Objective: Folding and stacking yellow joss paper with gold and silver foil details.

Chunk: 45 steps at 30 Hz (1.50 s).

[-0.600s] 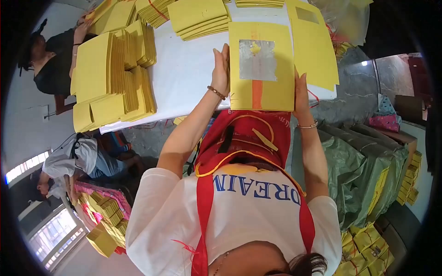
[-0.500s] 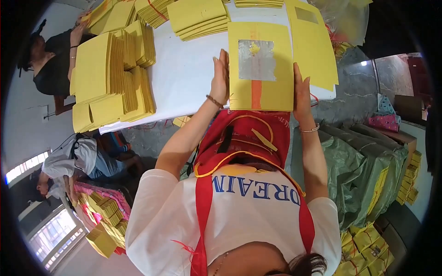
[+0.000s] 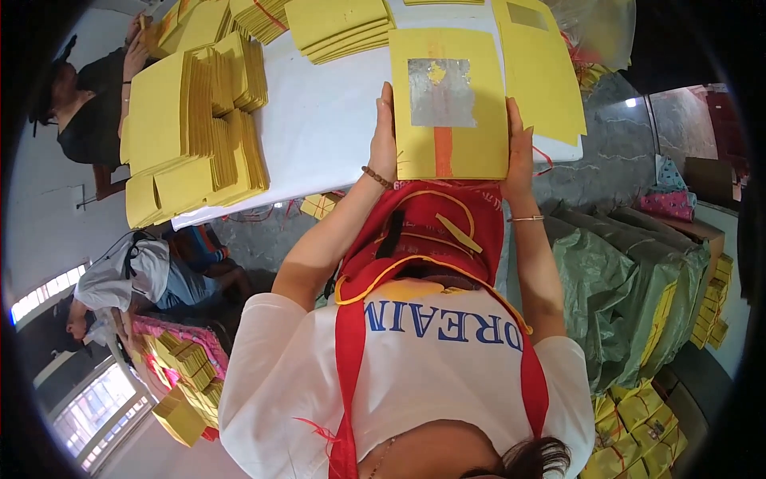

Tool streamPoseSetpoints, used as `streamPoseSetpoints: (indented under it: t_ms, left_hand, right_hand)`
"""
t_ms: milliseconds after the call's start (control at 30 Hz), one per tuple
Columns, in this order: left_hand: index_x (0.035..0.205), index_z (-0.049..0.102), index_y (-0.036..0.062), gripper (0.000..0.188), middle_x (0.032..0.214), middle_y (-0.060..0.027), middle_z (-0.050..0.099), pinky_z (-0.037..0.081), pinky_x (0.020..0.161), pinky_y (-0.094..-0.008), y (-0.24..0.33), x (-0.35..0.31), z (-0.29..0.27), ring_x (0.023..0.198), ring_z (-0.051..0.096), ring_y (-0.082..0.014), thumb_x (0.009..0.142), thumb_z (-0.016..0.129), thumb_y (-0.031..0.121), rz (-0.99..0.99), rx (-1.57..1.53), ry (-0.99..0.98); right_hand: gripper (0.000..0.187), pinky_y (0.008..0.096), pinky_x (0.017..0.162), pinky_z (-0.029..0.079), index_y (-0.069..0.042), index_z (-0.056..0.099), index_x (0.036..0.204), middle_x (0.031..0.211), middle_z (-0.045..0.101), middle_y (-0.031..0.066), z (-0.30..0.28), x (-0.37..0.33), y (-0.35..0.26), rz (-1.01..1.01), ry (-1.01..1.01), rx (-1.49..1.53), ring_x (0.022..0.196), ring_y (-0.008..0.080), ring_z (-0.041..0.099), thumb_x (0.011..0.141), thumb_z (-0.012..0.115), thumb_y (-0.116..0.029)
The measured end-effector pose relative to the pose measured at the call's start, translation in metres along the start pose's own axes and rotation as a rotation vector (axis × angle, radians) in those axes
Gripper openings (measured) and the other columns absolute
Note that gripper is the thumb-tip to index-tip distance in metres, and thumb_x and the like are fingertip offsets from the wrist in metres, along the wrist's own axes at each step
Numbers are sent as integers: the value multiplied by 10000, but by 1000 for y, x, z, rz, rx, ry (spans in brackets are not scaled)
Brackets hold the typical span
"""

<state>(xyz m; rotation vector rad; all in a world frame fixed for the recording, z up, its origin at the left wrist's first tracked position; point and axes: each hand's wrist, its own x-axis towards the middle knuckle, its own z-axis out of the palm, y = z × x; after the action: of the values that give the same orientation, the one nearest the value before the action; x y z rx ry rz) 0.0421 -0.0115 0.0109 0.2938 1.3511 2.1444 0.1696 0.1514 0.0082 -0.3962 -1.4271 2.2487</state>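
A stack of yellow paper sheets lies upon the white table in front of me, with a silver foil square and an orange stripe on its top sheet. My left hand presses along its left edge, fingers long and pointing away from me. Against the right edge rests my right hand, so the stack is held between both hands. The undersides of the fingers are hidden. Just right of the stack lies a larger yellow sheet pile with a grey patch at its far end.
Thick yellow paper stacks stand at the table's left, and more yellow stacks at its far side. A co-worker in black sits beyond the left end. Another person bends over yellow bundles. Green-wrapped piles stand to my right.
Both hands have closed in on the stack's side edges; the right hand has come up against it. The stack has shifted slightly away from me.
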Motion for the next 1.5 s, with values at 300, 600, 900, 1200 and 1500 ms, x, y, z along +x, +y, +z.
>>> streamPoseSetpoints:
  t_ms: [300, 600, 900, 1200, 1500]
  left_hand:
    - [1080, 609, 75, 405, 1176, -81, 547, 352, 898, -383, 54, -33, -5, 1068, 491, -280, 701, 700, 185, 710, 1306, -442]
    - [1053, 597, 38, 392, 1059, -84, 550, 426, 793, -334, 62, -33, 1, 994, 513, -229, 703, 663, 203, 914, 1574, -694]
    - [1070, 579, 5, 363, 963, -134, 597, 482, 680, -324, 67, -28, 6, 869, 581, -233, 728, 585, 123, 886, 1638, -721]
    - [1052, 640, 33, 262, 618, -42, 588, 405, 474, -248, 80, 20, -24, 491, 480, -85, 887, 573, 225, 75, 948, -576]
    - [931, 662, 24, 259, 581, 51, 496, 329, 451, -210, 73, 20, -24, 510, 394, -21, 898, 572, 265, 103, 863, -452]
  right_hand:
    - [716, 362, 1087, 232, -40, 287, 1398, 1478, 212, 144, -6, -33, -29, -195, -165, -769, 1366, 273, 210, 801, 658, -177]
    - [723, 379, 1078, 262, -53, 401, 1335, 1476, 197, 149, 9, -38, -21, -218, -142, -934, 1362, 296, 221, 711, 746, -168]
    - [725, 371, 1066, 293, -54, 396, 1338, 1474, 201, 138, 9, -37, -22, -212, -125, -887, 1360, 275, 229, 707, 745, -126]
    - [617, 334, 1008, 335, -44, 454, 1284, 1314, 411, 108, 5, -13, -33, -103, 2, -617, 1203, 234, 418, 733, 719, -123]
    - [405, 313, 932, 372, -35, 559, 1152, 1211, 503, 84, 0, 5, -22, -143, 43, -650, 1117, 191, 484, 792, 690, -165]
